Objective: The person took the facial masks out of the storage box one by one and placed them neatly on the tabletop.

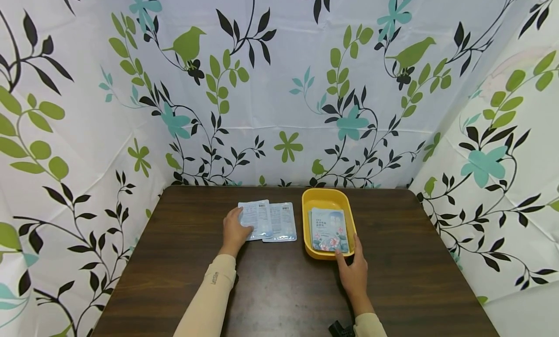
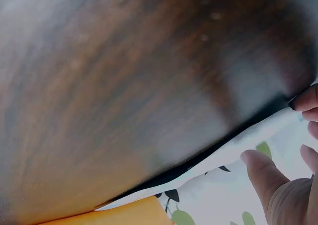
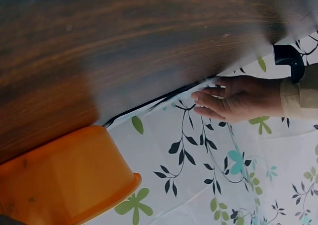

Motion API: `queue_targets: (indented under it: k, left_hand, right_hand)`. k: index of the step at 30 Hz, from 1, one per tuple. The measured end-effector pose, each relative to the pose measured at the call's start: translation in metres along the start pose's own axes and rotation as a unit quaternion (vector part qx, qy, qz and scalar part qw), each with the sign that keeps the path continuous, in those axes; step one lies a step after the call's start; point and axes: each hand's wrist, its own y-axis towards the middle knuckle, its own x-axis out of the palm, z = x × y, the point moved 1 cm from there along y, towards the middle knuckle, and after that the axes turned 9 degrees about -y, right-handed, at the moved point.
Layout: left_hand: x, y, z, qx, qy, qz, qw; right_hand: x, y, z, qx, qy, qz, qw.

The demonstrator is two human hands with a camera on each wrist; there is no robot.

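Observation:
Two flat pale-blue sachets lie overlapping on the brown table, the left sachet (image 1: 258,219) over the edge of the right sachet (image 1: 284,223). My left hand (image 1: 235,232) rests at the left sachet's left side, thumb and fingers spread; in the left wrist view, this hand (image 2: 283,185) shows its thumb well apart from the fingers. A yellow plastic tub (image 1: 309,193) holds a small stack of sachets with a flower-printed sachet (image 1: 329,230) on top. My right hand (image 1: 353,274) grips the tub's near right corner, thumb at the front rim and fingers along the right side.
The dark wooden table (image 1: 271,288) ends at a back edge against a leaf-and-bird patterned cloth (image 1: 271,109), which also hangs on both sides. A black wrist-camera mount (image 1: 340,328) sits by the right sleeve.

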Motion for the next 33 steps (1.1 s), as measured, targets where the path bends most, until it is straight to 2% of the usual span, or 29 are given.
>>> queue_targets:
  k: [11, 21, 26, 33]
  left_hand:
    - [0.0, 0.002, 0.0, -0.008, -0.024, 0.008, 0.9996]
    - [-0.005, 0.009, 0.007, 0.011, -0.051, 0.017, 0.9985]
    - [-0.008, 0.014, 0.021, 0.014, -0.094, 0.023, 0.9952]
    - [-0.019, 0.018, 0.06, 0.044, -0.177, 0.042, 0.9823]
  right_hand:
    - [-0.001, 0.0, 0.0, -0.004, 0.003, 0.003, 1.0]
    - [0.0, 0.0, 0.001, 0.001, 0.006, -0.002, 1.0]
    - [0.0, 0.001, 0.001, 0.003, 0.001, -0.003, 1.0]
    - [0.0, 0.001, 0.001, 0.001, 0.003, -0.003, 1.0]
